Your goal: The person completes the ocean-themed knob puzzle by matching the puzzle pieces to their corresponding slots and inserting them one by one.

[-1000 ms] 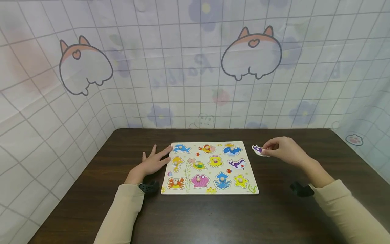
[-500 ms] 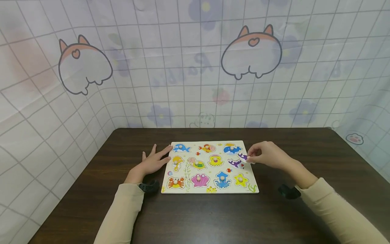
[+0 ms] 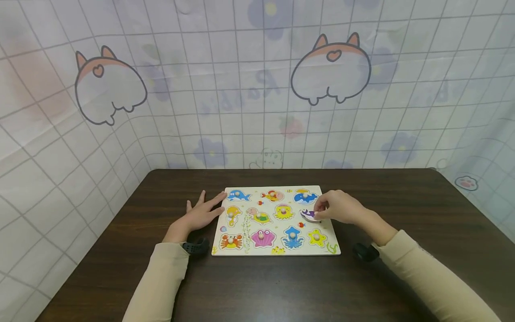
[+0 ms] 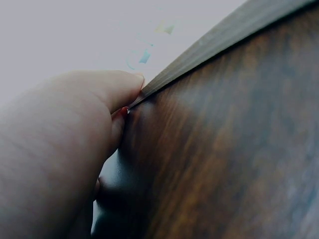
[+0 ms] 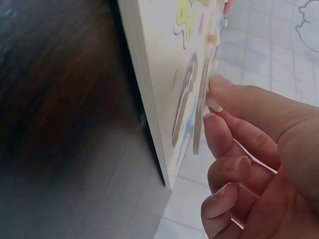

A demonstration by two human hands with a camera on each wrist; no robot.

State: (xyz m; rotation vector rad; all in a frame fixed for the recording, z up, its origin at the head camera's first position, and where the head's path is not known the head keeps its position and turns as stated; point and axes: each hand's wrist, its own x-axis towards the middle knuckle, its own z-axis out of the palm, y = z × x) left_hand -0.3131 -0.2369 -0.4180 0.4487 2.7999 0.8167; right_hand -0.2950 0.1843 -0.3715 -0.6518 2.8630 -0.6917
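Note:
A wooden sea-animal peg puzzle board (image 3: 277,225) lies on the table. My right hand (image 3: 342,207) pinches the knob of a purple and white whale piece (image 3: 308,215) between thumb and forefinger. In the right wrist view the piece (image 5: 201,109) is held just above its whale-shaped recess (image 5: 184,97), with a gap showing between them. The other fingers of that hand are curled. At the board's left edge my left hand (image 3: 199,217) rests with fingers spread; in the left wrist view its thumb (image 4: 117,87) touches the edge.
Other knobbed pieces sit in the board, among them a crab (image 3: 231,241), a pink shell (image 3: 263,238), a blue squid (image 3: 292,238) and a yellow star (image 3: 317,238). The dark wooden table (image 3: 257,286) meets a gridded cloth backdrop (image 3: 241,125) behind.
My right hand has carried the purple whale piece leftward from beside the board to over its recess. The left hand has stayed at the board's edge.

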